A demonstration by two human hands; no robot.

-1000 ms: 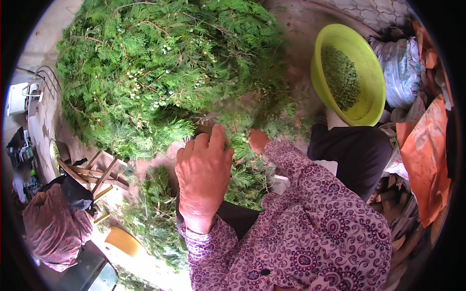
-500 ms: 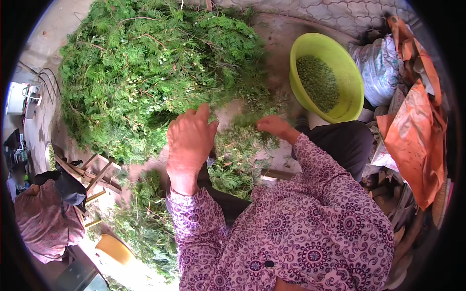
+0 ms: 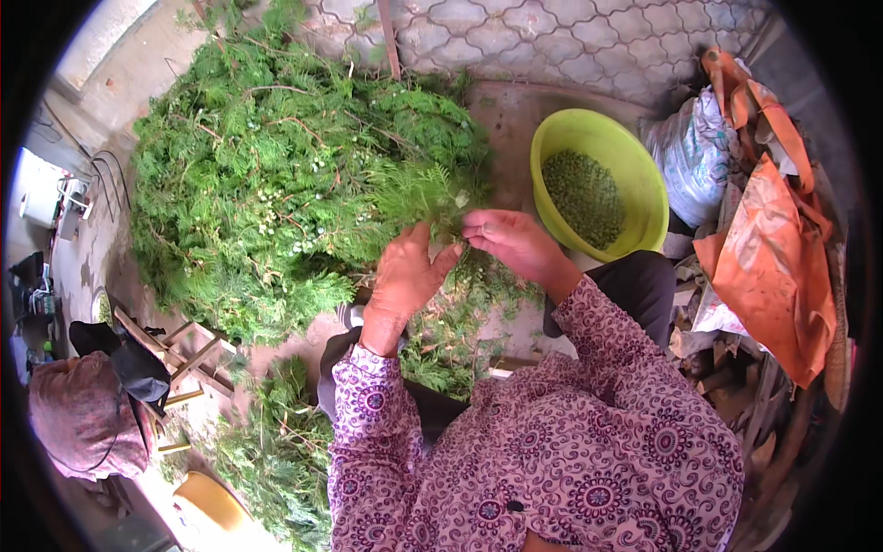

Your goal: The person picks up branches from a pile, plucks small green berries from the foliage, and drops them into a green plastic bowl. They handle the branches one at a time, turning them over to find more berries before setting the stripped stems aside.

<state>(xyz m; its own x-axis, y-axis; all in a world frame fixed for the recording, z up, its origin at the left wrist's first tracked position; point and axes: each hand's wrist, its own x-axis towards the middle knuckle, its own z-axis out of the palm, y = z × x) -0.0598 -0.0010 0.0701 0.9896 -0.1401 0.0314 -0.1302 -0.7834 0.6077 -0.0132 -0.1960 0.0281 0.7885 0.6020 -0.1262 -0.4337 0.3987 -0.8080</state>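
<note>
Both my hands meet in front of a big heap of green conifer branches (image 3: 267,175). Between them is a leafy conifer sprig (image 3: 414,195), its fronds pointing away over the heap. My left hand (image 3: 405,281) is closed at the sprig's near part, with the thumb held out to the right. The fingers of my right hand (image 3: 520,244) are pinched together against the sprig's right side, near small pale cones. What exactly lies between those fingertips is too small to tell. To the right, a yellow-green tub (image 3: 655,175) holds many small green cones (image 3: 584,198).
Loose cuttings (image 3: 446,345) lie on the floor between my legs, with more greenery (image 3: 280,460) at lower left. Wooden frame pieces (image 3: 189,354) and a yellow basin (image 3: 207,501) are on the left. A white sack (image 3: 690,152) and orange sheeting (image 3: 773,267) line the right side.
My hands were apart, with blurred greenery beside the right one. Now they have come together around a sprig, the left hand having moved right and the right hand slightly left. The view has shifted slightly.
</note>
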